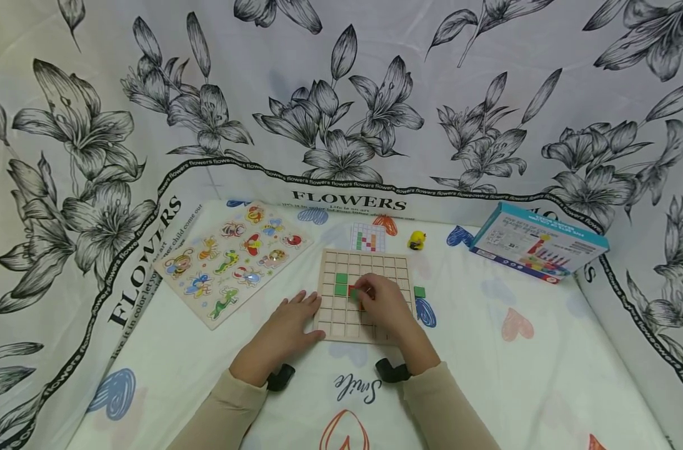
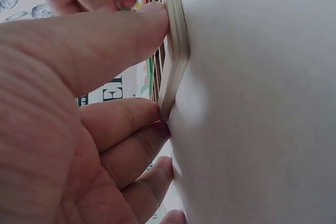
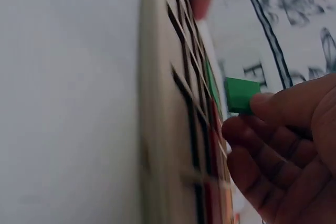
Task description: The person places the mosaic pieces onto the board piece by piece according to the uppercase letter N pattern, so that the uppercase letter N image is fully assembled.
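A wooden grid board [image 1: 331, 327] lies on the cloth in the head view. Its left edge and near-left corner are touched by my left hand [image 1: 287, 325], fingers extended; in the left wrist view the thumb [image 2: 152, 22] presses the board's edge. Over the middle of the grid, my right hand [image 1: 388, 309] pinches a green square tile [image 3: 240, 95] between thumb and fingertips, held just off the board in the right wrist view. Green tiles [image 1: 341, 284] sit in left-hand cells. Red pieces [image 3: 214, 153] lie in the grid, partly hidden by the right hand.
Right of the board lies a loose green tile [image 1: 420, 292]. Behind it are a coloured pattern card [image 1: 368, 237] and a yellow duck [image 1: 416, 240]. An insect puzzle board [image 1: 234, 265] lies left; a toy box [image 1: 538, 244] stands at the right, near the flowered curtain.
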Tool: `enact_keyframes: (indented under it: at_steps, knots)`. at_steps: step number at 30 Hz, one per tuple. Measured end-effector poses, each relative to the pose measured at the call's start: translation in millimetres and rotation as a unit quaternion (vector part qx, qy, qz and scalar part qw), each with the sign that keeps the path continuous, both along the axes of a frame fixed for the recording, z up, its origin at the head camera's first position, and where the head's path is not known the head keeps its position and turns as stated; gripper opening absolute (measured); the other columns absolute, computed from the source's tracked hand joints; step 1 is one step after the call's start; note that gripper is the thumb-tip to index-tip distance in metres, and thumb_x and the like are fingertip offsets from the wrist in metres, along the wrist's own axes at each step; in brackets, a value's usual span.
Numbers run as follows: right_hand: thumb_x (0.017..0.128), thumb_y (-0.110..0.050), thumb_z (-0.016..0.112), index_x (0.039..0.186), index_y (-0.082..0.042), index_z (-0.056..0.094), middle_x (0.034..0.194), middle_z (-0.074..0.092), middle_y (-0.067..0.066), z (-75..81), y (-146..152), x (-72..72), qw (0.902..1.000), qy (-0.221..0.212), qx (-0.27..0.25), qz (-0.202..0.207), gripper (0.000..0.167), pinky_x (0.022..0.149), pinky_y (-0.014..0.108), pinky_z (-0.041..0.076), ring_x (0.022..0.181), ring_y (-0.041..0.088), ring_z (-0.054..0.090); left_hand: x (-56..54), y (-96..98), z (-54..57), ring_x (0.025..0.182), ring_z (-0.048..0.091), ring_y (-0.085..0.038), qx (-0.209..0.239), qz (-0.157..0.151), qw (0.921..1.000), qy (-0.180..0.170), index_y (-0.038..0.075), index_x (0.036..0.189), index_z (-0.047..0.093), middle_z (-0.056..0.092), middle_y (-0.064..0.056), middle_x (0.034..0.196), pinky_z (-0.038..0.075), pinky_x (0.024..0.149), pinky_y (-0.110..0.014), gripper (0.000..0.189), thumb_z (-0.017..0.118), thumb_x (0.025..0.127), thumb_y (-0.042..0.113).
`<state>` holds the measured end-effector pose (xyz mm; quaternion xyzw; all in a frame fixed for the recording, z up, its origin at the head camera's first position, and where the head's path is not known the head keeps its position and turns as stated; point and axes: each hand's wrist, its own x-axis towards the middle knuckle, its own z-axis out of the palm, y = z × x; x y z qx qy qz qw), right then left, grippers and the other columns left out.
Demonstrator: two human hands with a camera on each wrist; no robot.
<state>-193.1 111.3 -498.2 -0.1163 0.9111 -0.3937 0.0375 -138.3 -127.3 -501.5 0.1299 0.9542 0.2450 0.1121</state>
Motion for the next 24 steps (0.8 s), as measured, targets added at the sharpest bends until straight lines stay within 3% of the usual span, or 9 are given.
enact_keyframes:
  at_steps: [3,7,12,24]
  knots:
    - [0.104,-0.009,0.073,0.109,-0.015,0.075,0.098,0.072,-0.002,-4.2,-18,0.4,0.9994,0.006,0.021,0.028,0.008,0.080,0.035,0.057,0.085,0.016,0.062,-0.7,-0.1,-0.5,0.165,0.033,-0.039,0.000,-0.004,1.0000,0.007,0.000,0.159,0.054,0.049,-0.014,0.169,0.025,0.135,-0.063,0.075,0.085,0.097,0.029]
    - [0.103,-0.012,0.076,0.108,-0.017,0.074,0.099,0.072,-0.003,-8.4,-29,1.1,0.9989,0.018,0.038,0.022,0.007,0.086,0.037,0.059,0.089,0.015,0.062,-1.3,-0.5,-0.9,0.164,0.035,-0.039,-0.002,-0.006,0.9999,0.012,0.001,0.158,0.055,0.050,-0.014,0.168,0.027,0.134,-0.064,0.074,0.086,0.096,0.028]
    - [0.104,-0.013,0.075,0.108,-0.017,0.074,0.102,0.071,-0.003,-9.1,-32,3.3,0.9991,0.019,0.037,0.009,0.006,0.089,0.038,0.060,0.092,0.016,0.063,-1.7,-0.8,-0.4,0.164,0.035,-0.039,-0.005,-0.005,0.9999,0.013,0.001,0.158,0.056,0.051,-0.015,0.168,0.027,0.134,-0.064,0.075,0.086,0.095,0.028]
    - [0.104,-0.014,0.075,0.110,-0.016,0.078,0.107,0.072,-0.002,-9.1,-32,8.1,0.9974,0.017,0.064,0.030,0.007,0.092,0.039,0.061,0.095,0.014,0.064,-1.1,-2.3,-3.0,0.163,0.036,-0.040,-0.005,-0.009,0.9998,0.017,0.000,0.157,0.056,0.051,-0.015,0.168,0.028,0.133,-0.064,0.074,0.086,0.096,0.029]
